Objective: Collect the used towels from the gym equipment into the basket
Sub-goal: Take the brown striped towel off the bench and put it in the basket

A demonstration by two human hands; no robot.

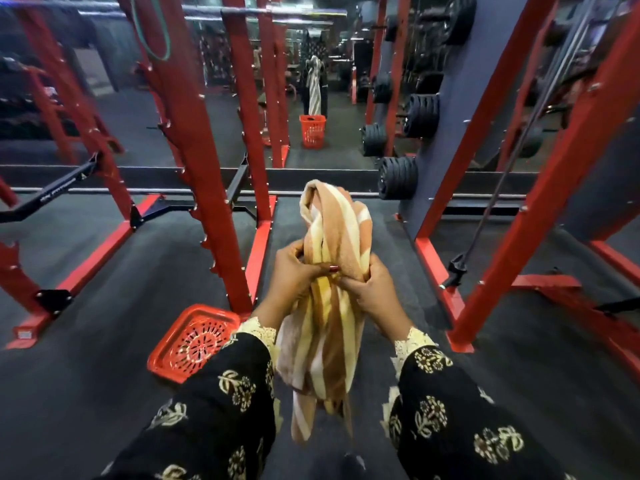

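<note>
A striped towel (332, 306) in tan, cream and yellow hangs bunched in front of me, its top looped over above my hands. My left hand (294, 271) grips it from the left and my right hand (374, 289) grips it from the right, both at mid-height. The red plastic basket (173, 358) stands on the dark floor below and to the left of my left forearm, which hides its right side. No towel shows in the part of the basket I can see.
Red rack uprights (214, 174) rise left of the towel, more red frame (540, 188) on the right. Black weight plates (396, 176) hang on a post. A wall mirror ahead reflects the basket (312, 130) and a person with the towel.
</note>
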